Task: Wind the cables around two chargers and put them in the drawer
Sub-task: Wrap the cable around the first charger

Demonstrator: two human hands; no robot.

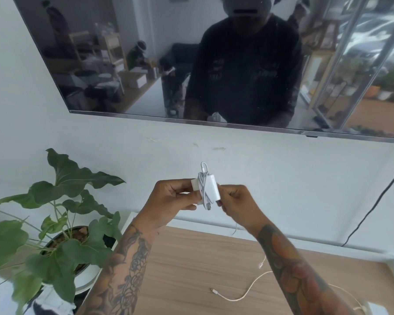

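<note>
Loose second cable (243, 292) lies on worktop (191, 258) at 6 o'clock; above it my left hand (168, 198) pinches the upright wound charger (206, 189), right hand (237, 201) at 3 o'clock pinching its edge.

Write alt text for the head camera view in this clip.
Two bare hands, left hand and right hand, hold a white charger wrapped in its cable above a wooden cabinet top. A second cable lies loose on the wood; a potted plant stands left, below a wall-mounted screen.
</note>
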